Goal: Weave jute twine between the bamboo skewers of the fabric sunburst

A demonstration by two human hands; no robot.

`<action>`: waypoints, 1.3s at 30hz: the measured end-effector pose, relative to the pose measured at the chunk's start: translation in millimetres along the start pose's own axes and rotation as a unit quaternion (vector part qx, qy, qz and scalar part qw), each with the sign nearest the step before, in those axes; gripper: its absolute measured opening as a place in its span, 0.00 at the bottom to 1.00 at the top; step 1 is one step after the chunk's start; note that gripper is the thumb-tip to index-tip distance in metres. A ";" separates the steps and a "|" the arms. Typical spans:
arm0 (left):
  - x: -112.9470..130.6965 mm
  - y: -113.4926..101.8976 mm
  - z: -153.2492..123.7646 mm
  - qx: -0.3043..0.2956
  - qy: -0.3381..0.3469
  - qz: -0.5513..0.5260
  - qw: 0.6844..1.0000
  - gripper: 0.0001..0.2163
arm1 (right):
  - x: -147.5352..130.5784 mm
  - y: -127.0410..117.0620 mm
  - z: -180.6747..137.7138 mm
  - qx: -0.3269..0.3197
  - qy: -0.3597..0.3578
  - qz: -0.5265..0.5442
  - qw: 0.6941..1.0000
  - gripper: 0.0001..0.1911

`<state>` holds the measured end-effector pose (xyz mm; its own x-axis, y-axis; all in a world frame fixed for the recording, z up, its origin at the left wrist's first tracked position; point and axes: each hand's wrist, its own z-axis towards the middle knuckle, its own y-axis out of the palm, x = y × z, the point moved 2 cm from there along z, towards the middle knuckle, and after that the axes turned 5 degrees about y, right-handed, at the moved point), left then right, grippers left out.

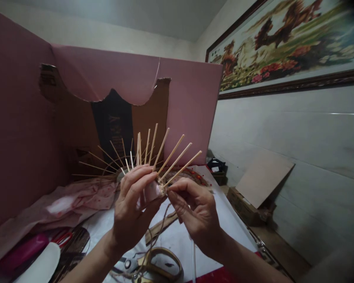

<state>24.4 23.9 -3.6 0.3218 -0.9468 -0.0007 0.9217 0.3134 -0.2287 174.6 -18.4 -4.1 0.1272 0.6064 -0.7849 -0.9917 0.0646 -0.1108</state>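
Two hands share one piece of work here, and we judge it to be somewhere in the middle. The left hand (128,206) has its fingers curved around a shiny pale piece (151,192), which is held up above the white-covered tabletop (225,228), with the thumb below it. From this piece a row of light sticks (171,154) rises like a fan, so we can say that a good part of the row is already set. At its right end, the cord (162,190) lies in a rough bunch around the stick bases, and here the right hand (198,215) has thumb and first finger narrow together, pinching, it seems to us, this same cord. What is left appears to be in the cord: a loose length hangs below the hands toward the scissors (179,264), which lie unused, and it is not yet worked in or trimmed. The bases behind the left fingers are hidden, so we cannot tell whether they are bound. Behind, thinner rods (107,157) spread in another fan, before the cut cardboard (150,122).
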 end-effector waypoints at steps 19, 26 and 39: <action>-0.7 0.6 -3.6 0.010 -0.001 -0.031 0.999 0.24 | -1.3 4.1 -3.3 -0.003 -0.045 -0.020 0.999 0.03; 1.8 -1.0 -0.8 0.010 0.009 0.000 1.000 0.23 | -1.5 3.5 -1.1 -0.001 -0.044 -0.033 0.999 0.04; 0.0 -4.6 -4.1 0.015 0.108 0.162 0.981 0.25 | 5.5 3.3 1.1 0.027 -0.018 -0.040 0.999 0.06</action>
<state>19.2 22.1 -6.5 0.5486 -0.7895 -0.2751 0.7854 0.5995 -0.1541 172.1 -14.0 -8.2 0.2067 0.6256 -0.7523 -0.9779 0.1558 -0.1391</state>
